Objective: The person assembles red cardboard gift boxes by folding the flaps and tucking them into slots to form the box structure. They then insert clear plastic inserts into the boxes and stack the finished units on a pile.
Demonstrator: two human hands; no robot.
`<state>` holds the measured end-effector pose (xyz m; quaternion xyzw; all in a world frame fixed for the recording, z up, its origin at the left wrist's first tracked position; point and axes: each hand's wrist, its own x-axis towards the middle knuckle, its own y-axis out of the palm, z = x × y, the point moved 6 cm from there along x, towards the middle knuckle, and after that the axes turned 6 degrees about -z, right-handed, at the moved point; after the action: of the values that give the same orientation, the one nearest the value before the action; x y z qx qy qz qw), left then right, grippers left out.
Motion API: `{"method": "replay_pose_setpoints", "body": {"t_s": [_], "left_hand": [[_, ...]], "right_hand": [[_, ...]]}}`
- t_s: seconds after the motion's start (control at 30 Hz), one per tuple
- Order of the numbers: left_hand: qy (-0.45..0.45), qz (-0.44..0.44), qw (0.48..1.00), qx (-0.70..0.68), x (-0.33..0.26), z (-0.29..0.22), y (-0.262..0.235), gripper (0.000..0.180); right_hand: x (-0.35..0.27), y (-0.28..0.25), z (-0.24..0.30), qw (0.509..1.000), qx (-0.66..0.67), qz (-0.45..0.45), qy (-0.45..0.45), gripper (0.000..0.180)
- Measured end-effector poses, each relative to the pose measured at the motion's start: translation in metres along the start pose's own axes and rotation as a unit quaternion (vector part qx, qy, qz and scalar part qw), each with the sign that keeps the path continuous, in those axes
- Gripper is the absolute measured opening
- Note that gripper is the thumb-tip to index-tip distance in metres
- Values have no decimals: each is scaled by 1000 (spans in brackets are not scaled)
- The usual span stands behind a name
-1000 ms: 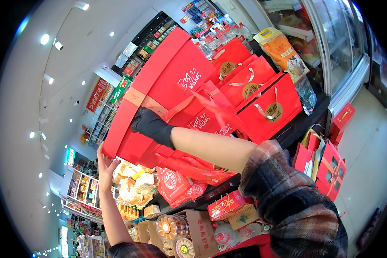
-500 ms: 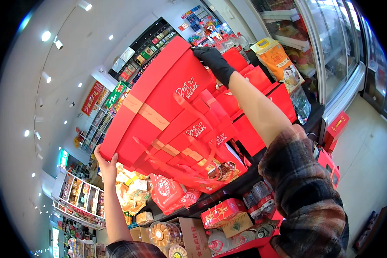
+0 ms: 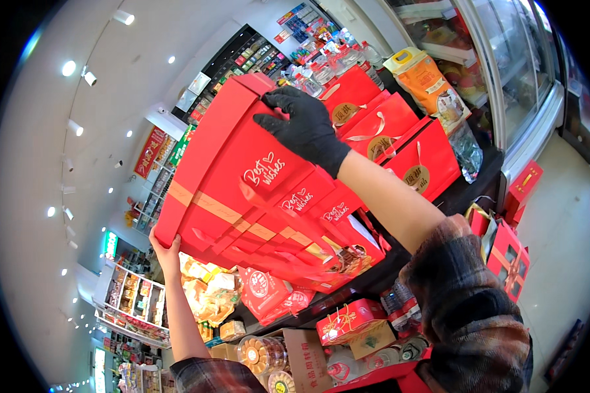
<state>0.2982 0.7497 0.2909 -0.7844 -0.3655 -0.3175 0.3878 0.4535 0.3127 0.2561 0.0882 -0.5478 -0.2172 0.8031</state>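
Note:
A large red gift box (image 3: 236,141) with a lid and a gold ribbon band tops a tilted stack of smaller red gift boxes (image 3: 308,226) with ribbon handles. My bare left hand (image 3: 166,252) grips the big box's lower left corner, thumb on the near face and fingers partly hidden behind. Against its upper right end rests my right hand (image 3: 303,126) in a black glove, fingers bent at the lid's edge.
Red gift bags (image 3: 406,160) stand right of the stack, with plastic bottles (image 3: 328,69) and an orange-white bag (image 3: 432,85) beyond. Nearer are a red package (image 3: 262,293), a cardboard carton (image 3: 306,360) and round cookie tubs (image 3: 261,354). A glass-door cabinet (image 3: 514,85) flanks the right.
The big box's upper end has come lower, and my right hand has shifted down and left along it. More of the red bags shows behind. My left hand keeps its corner.

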Motion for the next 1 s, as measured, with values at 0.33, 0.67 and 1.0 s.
{"method": "replay_pose_setpoints", "body": {"t_s": [0.33, 0.67, 1.0], "left_hand": [[-84, 20, 995, -55, -12, -2, -8, 55], [-66, 38, 996, -46, -1, 11, -17, 57], [-15, 36, 999, -34, 2, 8, -19, 58]], "right_hand": [[-15, 18, -2, 914, 346, 88, 193, 29], [27, 0, 23, 898, 185, 358, 178, 89], [52, 16, 53, 812, 11, 560, 165, 86]]}}
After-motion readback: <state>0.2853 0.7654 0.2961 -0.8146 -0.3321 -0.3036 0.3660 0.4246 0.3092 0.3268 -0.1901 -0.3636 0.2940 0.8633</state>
